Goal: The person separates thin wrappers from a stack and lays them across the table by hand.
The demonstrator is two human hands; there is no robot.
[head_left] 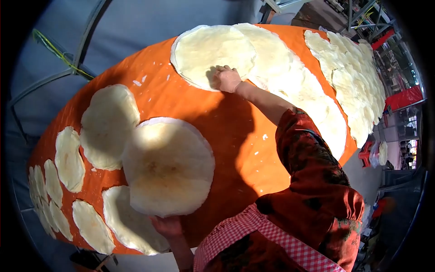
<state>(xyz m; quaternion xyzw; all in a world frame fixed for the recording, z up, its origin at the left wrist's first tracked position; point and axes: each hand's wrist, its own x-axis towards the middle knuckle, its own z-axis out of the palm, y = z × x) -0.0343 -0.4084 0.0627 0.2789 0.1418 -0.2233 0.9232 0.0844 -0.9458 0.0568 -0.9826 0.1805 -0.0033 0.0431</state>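
Hands (228, 79) at flatbreads (168, 177), left (167, 226) apparently holding one

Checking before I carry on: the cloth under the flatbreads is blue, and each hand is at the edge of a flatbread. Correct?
Not quite: the cloth is orange, not blue, as the head view shows. The right hand is at the edge of one flatbread, the left hand at that of another flatbread.

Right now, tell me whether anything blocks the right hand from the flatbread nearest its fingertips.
Nothing visible does: the right hand is over the lower edge of that flatbread, with no other bread between them.
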